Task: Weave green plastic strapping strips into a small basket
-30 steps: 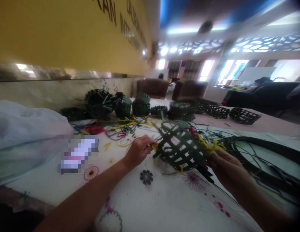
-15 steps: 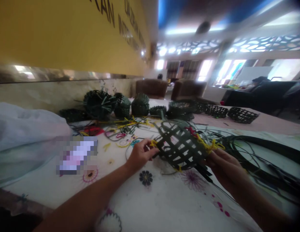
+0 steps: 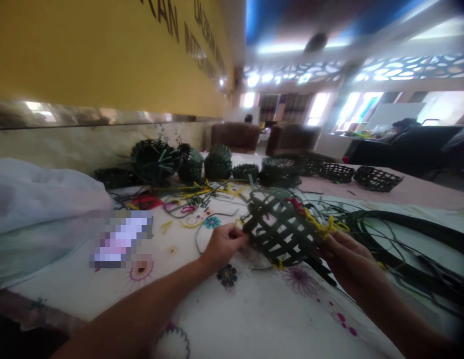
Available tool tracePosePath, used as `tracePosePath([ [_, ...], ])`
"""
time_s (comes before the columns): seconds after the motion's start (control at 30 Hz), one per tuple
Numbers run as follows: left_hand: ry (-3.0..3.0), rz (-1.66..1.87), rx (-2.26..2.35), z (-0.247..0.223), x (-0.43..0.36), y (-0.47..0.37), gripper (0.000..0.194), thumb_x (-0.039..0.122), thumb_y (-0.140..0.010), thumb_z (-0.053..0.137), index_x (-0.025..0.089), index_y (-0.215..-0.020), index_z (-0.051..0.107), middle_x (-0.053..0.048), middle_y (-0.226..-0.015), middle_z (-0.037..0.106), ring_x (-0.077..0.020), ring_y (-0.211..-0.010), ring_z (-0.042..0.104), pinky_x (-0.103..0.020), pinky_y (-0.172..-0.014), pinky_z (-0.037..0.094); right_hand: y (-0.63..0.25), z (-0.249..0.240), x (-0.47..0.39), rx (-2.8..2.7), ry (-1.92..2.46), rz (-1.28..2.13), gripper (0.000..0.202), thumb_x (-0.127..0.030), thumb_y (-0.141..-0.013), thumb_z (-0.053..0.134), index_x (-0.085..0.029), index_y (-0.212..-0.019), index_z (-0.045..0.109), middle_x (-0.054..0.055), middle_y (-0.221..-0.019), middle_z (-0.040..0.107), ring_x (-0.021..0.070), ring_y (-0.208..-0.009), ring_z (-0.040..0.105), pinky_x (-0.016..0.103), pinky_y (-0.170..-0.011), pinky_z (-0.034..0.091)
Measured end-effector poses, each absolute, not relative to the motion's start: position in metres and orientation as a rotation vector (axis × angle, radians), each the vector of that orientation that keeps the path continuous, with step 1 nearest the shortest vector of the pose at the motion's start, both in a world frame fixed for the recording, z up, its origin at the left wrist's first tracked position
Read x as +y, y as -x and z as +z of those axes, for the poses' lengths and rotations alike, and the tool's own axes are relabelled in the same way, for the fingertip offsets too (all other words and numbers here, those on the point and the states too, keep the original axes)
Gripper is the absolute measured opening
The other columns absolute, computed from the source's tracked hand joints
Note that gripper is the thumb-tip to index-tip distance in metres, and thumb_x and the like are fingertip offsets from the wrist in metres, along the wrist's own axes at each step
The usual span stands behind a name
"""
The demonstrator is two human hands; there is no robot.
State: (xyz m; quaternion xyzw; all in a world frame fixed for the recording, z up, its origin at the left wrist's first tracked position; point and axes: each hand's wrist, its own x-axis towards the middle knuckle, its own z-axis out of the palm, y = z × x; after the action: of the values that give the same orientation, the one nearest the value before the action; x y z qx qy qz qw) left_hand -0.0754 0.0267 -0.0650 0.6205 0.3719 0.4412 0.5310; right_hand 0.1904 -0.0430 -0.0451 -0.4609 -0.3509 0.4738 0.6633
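Note:
A dark green woven basket [image 3: 280,229] with an open lattice is held between my two hands above the patterned tablecloth. Yellow strip [image 3: 325,227] is knotted along its right edge, beside a red piece [image 3: 294,203]. My left hand [image 3: 226,244] is closed in a pinch at the basket's left corner, by a small yellow loop [image 3: 238,224]. My right hand [image 3: 346,252] grips the right edge just under the yellow knot; its fingertips are partly hidden behind the basket.
Several green baskets [image 3: 218,162] stand in a row at the back. Coiled dark strips [image 3: 396,219] lie at the right, loose yellow strips [image 3: 202,189] behind the hands. A white bag [image 3: 48,199] and a blurred-out flat object [image 3: 123,239] are at the left.
My left hand has shifted slightly right and down, its fingers drawn closer together at the corner. The basket has tilted a little. My right hand has barely moved.

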Motion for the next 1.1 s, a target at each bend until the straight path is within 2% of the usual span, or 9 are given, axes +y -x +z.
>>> tracePosePath([
  [0.17, -1.112, 0.823, 0.82, -0.065, 0.022, 0.072, 0.028, 0.03, -0.06, 0.079, 0.013, -0.072, 0.06, -0.006, -0.078, 0.068, -0.0145, -0.067, 0.063, -0.025, -0.06, 0.05, -0.186, -0.044, -0.045, -0.782, 1.038, 1.071, 0.031, -0.036, -0.055, 0.089, -0.021, -0.076, 0.071, 0.0, -0.076, 0.062, 0.007, -0.054, 0.046, 0.018, -0.056, 0.056],
  [0.27, -1.229, 0.803, 0.919, -0.065, 0.025, 0.074, 0.022, 0.029, -0.064, 0.075, 0.013, -0.073, 0.063, -0.002, -0.066, 0.065, -0.009, -0.051, 0.053, -0.02, -0.047, 0.039, -0.182, -0.04, -0.047, -0.792, 1.027, 1.088, 0.028, -0.034, -0.055, 0.089, -0.02, -0.072, 0.071, -0.001, -0.07, 0.059, 0.0059, -0.051, 0.042, 0.018, -0.053, 0.054],
  [0.37, -1.517, 0.849, 1.054, -0.068, 0.03, 0.079, 0.014, 0.027, -0.068, 0.068, 0.015, -0.066, 0.062, 0.003, -0.054, 0.057, -0.0082, -0.045, 0.047, -0.02, -0.047, 0.035, -0.182, -0.037, -0.047, -0.795, 1.017, 1.074, 0.028, -0.034, -0.056, 0.088, -0.021, -0.073, 0.071, -0.001, -0.072, 0.058, 0.0065, -0.051, 0.042, 0.019, -0.054, 0.055],
  [0.53, -2.14, 0.856, 1.308, -0.068, 0.044, 0.093, 0.008, 0.013, -0.068, 0.062, 0.019, -0.063, 0.064, 0.001, -0.061, 0.062, -0.014, -0.06, 0.054, -0.024, -0.056, 0.035, -0.197, -0.036, -0.044, -0.797, 0.999, 0.966, 0.025, -0.034, -0.058, 0.087, -0.023, -0.074, 0.071, -0.001, -0.074, 0.057, 0.0076, -0.051, 0.04, 0.023, -0.061, 0.057],
  [0.67, -2.14, 1.038, 1.588, -0.056, 0.069, 0.119, 0.011, 0.017, -0.079, 0.056, 0.019, -0.076, 0.066, -0.005, -0.077, 0.065, -0.0189, -0.073, 0.057, -0.029, -0.067, 0.041, -0.209, -0.04, -0.039, -0.722, 0.974, 0.977, 0.029, -0.031, -0.053, 0.089, -0.021, -0.073, 0.07, -0.002, -0.078, 0.059, 0.0064, -0.052, 0.041, 0.021, -0.064, 0.059],
  [0.77, -2.142, 1.223, 1.799, -0.048, 0.085, 0.135, 0.019, 0.019, -0.076, 0.064, 0.018, -0.095, 0.068, -0.01, -0.101, 0.062, -0.0239, -0.093, 0.058, -0.036, -0.084, 0.044, -0.208, -0.041, -0.038, -0.718, 0.97, 0.993, 0.032, -0.031, -0.052, 0.09, -0.021, -0.075, 0.071, 0.0, -0.083, 0.062, 0.0079, -0.059, 0.048, 0.018, -0.064, 0.058],
  [0.87, -2.138, 1.344, 1.527, -0.048, 0.083, 0.131, 0.032, 0.021, -0.075, 0.068, 0.016, -0.106, 0.065, -0.011, -0.11, 0.059, -0.0257, -0.107, 0.055, -0.04, -0.096, 0.042, -0.202, -0.038, -0.04, -0.753, 0.979, 0.998, 0.03, -0.033, -0.055, 0.089, -0.023, -0.076, 0.071, 0.001, -0.085, 0.063, 0.0117, -0.068, 0.055, 0.019, -0.065, 0.058],
  [1.03, -1.681, 1.202, 0.819, -0.058, 0.054, 0.095, 0.044, 0.027, -0.076, 0.069, 0.015, -0.117, 0.057, -0.012, -0.113, 0.06, -0.0212, -0.104, 0.059, -0.034, -0.085, 0.051, -0.189, -0.036, -0.047, -0.88, 1.0, 1.012, 0.028, -0.037, -0.061, 0.086, -0.023, -0.082, 0.074, 0.002, -0.082, 0.065, 0.0123, -0.066, 0.055, 0.019, -0.06, 0.057],
  [1.1, -1.559, 1.209, 0.735, -0.06, 0.046, 0.086, 0.037, 0.025, -0.076, 0.07, 0.014, -0.109, 0.059, -0.01, -0.106, 0.063, -0.0192, -0.099, 0.061, -0.033, -0.085, 0.05, -0.185, -0.039, -0.048, -0.905, 0.996, 1.017, 0.025, -0.036, -0.065, 0.084, -0.024, -0.084, 0.073, 0.001, -0.08, 0.064, 0.0119, -0.066, 0.055, 0.02, -0.063, 0.057],
])
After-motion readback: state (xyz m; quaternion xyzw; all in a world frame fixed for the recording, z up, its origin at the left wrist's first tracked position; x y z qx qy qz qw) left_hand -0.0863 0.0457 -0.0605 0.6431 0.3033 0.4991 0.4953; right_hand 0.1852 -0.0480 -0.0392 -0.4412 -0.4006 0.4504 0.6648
